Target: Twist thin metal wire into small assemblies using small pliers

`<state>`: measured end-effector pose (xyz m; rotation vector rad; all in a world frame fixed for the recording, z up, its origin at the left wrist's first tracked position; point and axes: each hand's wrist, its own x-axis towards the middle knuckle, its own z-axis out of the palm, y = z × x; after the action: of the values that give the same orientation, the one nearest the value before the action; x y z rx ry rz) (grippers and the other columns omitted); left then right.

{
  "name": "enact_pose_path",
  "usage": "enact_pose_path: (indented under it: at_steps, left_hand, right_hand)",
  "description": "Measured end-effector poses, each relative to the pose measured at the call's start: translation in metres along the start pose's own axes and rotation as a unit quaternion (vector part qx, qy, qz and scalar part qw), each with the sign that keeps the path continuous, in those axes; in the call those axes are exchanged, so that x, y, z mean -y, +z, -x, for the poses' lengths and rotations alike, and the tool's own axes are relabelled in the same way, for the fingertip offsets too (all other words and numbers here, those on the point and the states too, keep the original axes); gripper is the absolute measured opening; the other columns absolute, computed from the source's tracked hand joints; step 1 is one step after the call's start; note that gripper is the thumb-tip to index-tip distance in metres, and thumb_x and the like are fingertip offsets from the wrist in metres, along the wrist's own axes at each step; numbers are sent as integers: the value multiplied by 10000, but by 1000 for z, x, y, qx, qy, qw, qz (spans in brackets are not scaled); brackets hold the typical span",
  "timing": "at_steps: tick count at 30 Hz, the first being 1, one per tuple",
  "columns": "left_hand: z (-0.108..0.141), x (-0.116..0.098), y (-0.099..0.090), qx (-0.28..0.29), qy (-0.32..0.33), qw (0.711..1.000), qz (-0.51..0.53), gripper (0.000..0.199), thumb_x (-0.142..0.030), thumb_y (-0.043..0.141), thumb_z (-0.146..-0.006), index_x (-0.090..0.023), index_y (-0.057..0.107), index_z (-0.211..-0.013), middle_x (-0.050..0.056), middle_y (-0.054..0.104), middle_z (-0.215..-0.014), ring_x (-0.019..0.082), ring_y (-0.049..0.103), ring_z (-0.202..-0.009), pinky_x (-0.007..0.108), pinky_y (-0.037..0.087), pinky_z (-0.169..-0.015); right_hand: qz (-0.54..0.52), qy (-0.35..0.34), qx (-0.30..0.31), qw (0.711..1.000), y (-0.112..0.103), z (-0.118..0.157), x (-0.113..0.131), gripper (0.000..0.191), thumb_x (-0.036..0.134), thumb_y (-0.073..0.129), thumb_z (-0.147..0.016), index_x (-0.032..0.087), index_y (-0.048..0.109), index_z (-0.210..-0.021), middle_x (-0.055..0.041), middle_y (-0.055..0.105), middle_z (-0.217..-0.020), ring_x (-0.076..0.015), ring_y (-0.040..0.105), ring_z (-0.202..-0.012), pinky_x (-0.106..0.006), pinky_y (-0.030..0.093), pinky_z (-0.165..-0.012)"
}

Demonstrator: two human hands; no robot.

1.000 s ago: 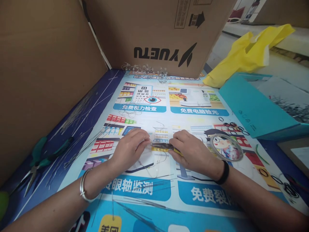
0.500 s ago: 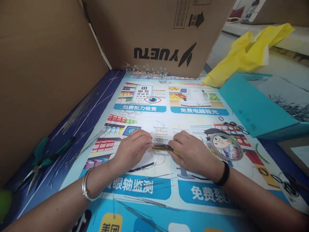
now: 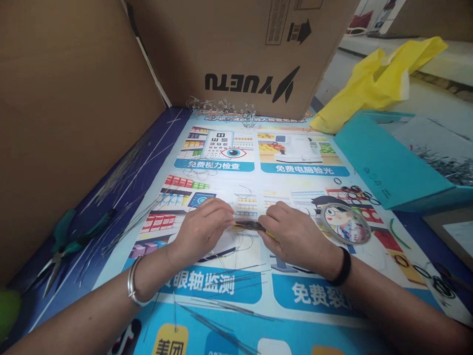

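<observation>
My right hand (image 3: 291,229) is closed around the yellow handle of a pair of pliers (image 3: 249,225), whose dark jaws point left. Opposite the jaws, my left hand (image 3: 205,227) is pinched shut at the tip of the pliers. A thin wire seems to be between its fingers, though the fingertips hide most of it. Below the hands, fine wire (image 3: 244,246) curves over the printed sheet. Several straight dark wires (image 3: 225,315) lie nearer to me.
Teal-handled pliers (image 3: 61,249) rest at left beside loose wires. A clear tape roll (image 3: 346,224) and black rings (image 3: 354,192) lie at right. Cardboard panels (image 3: 236,44) stand at the back and left. A teal box (image 3: 388,162) and yellow bag (image 3: 369,88) are at far right.
Almost nothing differs. Both hands keep their places, and the pliers have turned very slightly at the left fingertips.
</observation>
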<state>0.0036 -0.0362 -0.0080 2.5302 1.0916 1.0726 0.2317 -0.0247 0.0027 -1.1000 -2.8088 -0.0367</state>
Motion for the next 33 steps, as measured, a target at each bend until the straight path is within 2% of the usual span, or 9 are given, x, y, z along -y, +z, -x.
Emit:
enact_pose_path:
  at_steps: [8, 17, 26, 33]
  left_hand:
    - [-1, -1, 0, -3, 5, 1000, 7, 98, -86, 508, -848, -170, 556, -866, 52, 625, -876, 163, 557, -863, 322, 479, -780]
    - [-2, 7, -3, -4, 23, 997, 71, 93, -125, 541, -848, -190, 576, -905, 58, 615, -948, 165, 553, -923, 339, 470, -828]
    - [-3, 6, -2, -8, 21, 997, 72, 83, -129, 535, -852, -188, 574, -896, 56, 615, -927, 168, 553, -914, 351, 466, -828]
    - [-3, 4, -1, 1, -2, 997, 71, 71, -122, 541, -848, -174, 576, -880, 57, 613, -910, 160, 556, -900, 315, 467, -806]
  right_hand:
    - [0, 6, 8, 1000, -1, 0, 0, 180, 278, 409, -880, 188, 550, -817, -59, 547, -820, -199, 461, -819, -300, 344, -645]
    - [-43, -11, 5, 999, 0, 0, -7, 180, 293, 440, -866, 161, 563, -864, -76, 546, -864, -201, 440, -835, -312, 350, -707]
    - [13, 25, 8, 1000, -3, 1, 5, 185, 299, 421, -878, 183, 557, -834, -71, 546, -842, -218, 446, -833, -319, 317, -667]
    - [46, 20, -4, 999, -5, 2, 12, 134, 272, 450, -866, 190, 554, -845, -72, 541, -838, -224, 442, -815, -328, 274, -638]
